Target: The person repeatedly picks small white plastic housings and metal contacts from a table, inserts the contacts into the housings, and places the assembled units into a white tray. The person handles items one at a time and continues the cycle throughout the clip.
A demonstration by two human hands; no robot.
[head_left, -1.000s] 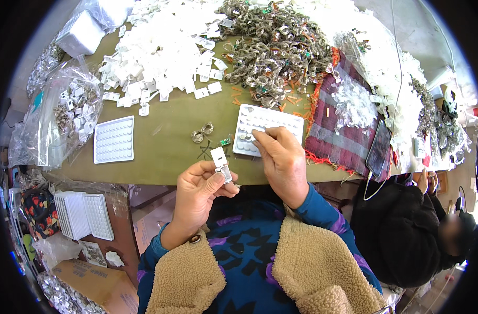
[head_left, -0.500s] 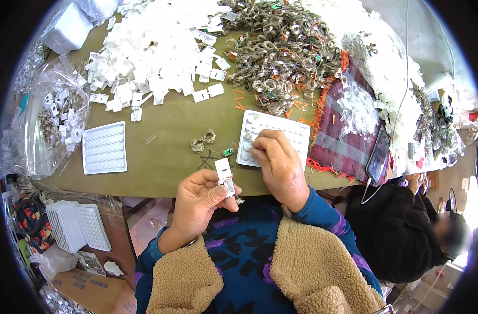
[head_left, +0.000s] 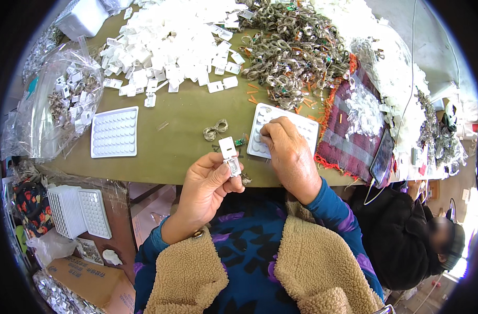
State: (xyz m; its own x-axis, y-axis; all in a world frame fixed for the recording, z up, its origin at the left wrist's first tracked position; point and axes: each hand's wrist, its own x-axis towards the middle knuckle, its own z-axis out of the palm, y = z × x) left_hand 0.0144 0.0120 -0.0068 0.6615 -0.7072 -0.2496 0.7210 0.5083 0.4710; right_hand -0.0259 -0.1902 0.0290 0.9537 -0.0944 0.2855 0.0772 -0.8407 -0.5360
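In my left hand (head_left: 206, 183), a white hinged plastic case (head_left: 228, 148) is pinched upright between thumb and fingers, its two halves unfolded. A bit of wire hangs beneath the fingers. My right hand (head_left: 291, 152) lies over a white tray (head_left: 309, 129) with rows of round pockets, its fingertips drawn together at the tray's left part. What they grip, if anything, is hidden. Just beyond the case, a small green circuit board (head_left: 240, 142) lies beside a coiled thin wire (head_left: 216, 130).
White plastic cases (head_left: 160, 47) are heaped at the back left, wire coils (head_left: 291, 52) at the back centre. Another pocketed tray (head_left: 114, 132) and a bag of parts (head_left: 74, 99) lie left. On the right are a plaid cloth (head_left: 336, 136), a phone (head_left: 382, 157) and a person in black (head_left: 396, 235).
The whole view has shifted, so the table appears further right and slightly higher. My left hand has moved a little away from my body with the case. The right hand stays at the tray.
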